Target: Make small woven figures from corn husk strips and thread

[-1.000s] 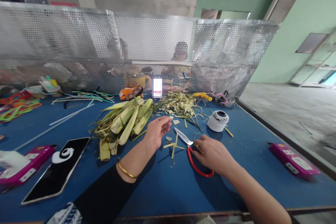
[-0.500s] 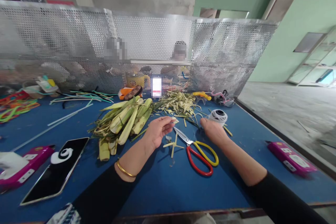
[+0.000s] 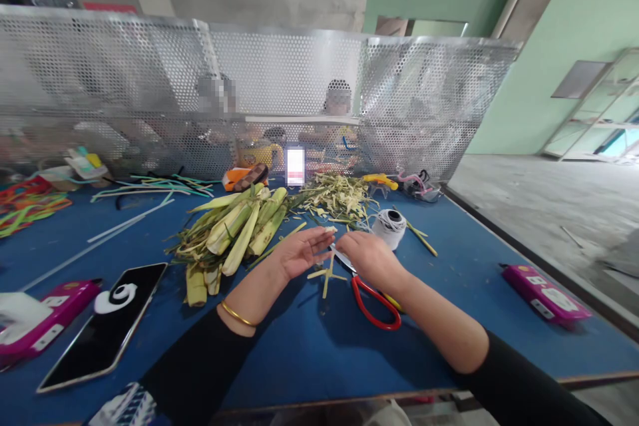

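Between its thumb and fingertips my left hand [image 3: 305,249] pinches a small pale piece [image 3: 330,229]. My right hand [image 3: 367,256] is over the scissors [image 3: 377,305], its fingers bent together close to my left fingertips; what they hold, if anything, is hidden. The scissors have red and yellow handles, and my right hand covers part of them. Below my hands a small cross of pale strips [image 3: 327,274] lies on the blue table [image 3: 299,359]. Just behind my right hand stands a spool of white thread [image 3: 389,229].
Green stalks [image 3: 234,226] are bundled left of my hands, with pale shavings [image 3: 339,196] behind. A black phone [image 3: 104,326] and purple cases [image 3: 546,293] lie toward the sides. A perforated metal screen [image 3: 289,73] crosses the back, with people beyond.
My right hand has moved left from beside the spool to my left hand, now covering part of the scissors. The spool has shifted left. My left hand stays nearly in place.
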Demonstrator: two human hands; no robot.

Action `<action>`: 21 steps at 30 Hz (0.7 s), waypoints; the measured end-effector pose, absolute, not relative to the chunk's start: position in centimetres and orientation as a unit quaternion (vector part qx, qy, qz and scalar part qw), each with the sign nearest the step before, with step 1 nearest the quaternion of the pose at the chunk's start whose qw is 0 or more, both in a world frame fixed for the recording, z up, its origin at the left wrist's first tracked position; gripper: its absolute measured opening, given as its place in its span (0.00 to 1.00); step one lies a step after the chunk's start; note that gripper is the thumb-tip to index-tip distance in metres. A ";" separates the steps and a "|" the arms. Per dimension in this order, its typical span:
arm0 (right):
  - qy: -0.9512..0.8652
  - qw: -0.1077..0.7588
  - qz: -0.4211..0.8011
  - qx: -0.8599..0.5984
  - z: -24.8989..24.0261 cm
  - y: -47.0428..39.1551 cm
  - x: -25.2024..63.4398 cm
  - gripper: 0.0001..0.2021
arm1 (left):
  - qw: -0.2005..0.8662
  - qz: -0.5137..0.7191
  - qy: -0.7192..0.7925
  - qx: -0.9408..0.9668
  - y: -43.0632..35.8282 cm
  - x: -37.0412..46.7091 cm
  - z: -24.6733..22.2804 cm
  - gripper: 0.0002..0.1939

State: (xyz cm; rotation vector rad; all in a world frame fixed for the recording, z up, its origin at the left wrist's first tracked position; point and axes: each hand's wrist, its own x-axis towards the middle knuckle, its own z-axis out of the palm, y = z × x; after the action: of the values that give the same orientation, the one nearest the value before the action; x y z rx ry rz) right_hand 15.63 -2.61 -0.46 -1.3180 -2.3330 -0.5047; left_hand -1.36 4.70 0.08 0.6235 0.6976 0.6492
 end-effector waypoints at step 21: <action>-0.818 0.399 -0.064 -0.409 -0.1 -4.0 14.1 0.10 | 0.856 0.317 0.333 0.237 4.9 -1.3 0.3 0.06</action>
State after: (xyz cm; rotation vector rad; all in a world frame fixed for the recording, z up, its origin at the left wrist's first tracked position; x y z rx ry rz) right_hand 14.10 -4.03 -0.12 -1.0362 -2.0712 -0.1609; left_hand -1.25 4.86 0.26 0.4983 0.7009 0.6666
